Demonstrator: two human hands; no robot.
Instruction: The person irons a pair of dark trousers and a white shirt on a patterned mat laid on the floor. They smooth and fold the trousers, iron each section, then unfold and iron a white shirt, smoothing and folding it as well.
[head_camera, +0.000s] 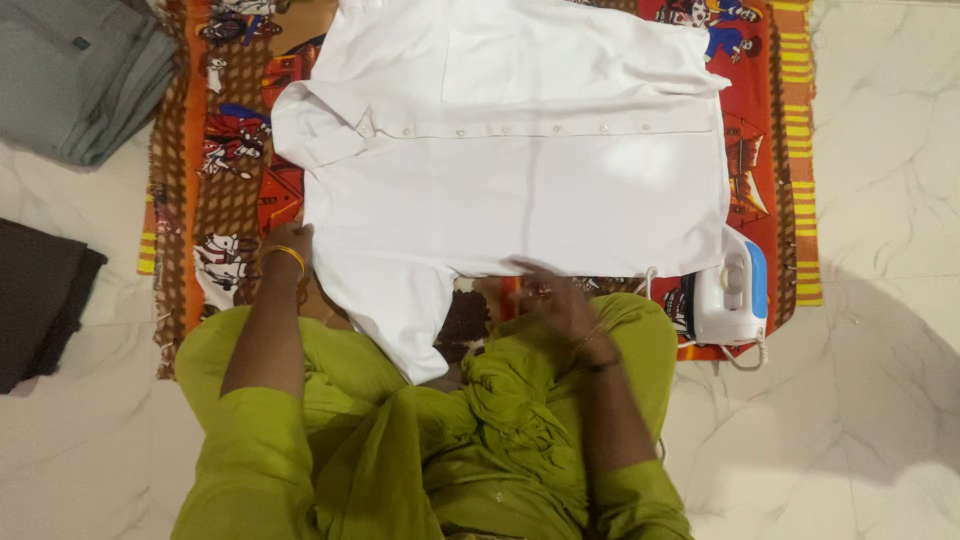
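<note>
A white buttoned shirt (520, 160) lies spread flat on an orange patterned cloth (235, 180) on the floor. My left hand (289, 243) rests on the shirt's near left edge, by the shoulder and sleeve; a yellow bangle circles the wrist. My right hand (553, 297) is blurred at the shirt's near hem, fingers spread, touching or just over the fabric. One short sleeve (400, 315) hangs toward my green-clad lap.
A white and blue clothes iron (735, 292) stands on end at the cloth's right near corner, its cord trailing. Folded grey garments (80, 75) lie at the far left, a dark folded cloth (35, 295) at the left. Pale marble floor (880, 200) surrounds everything.
</note>
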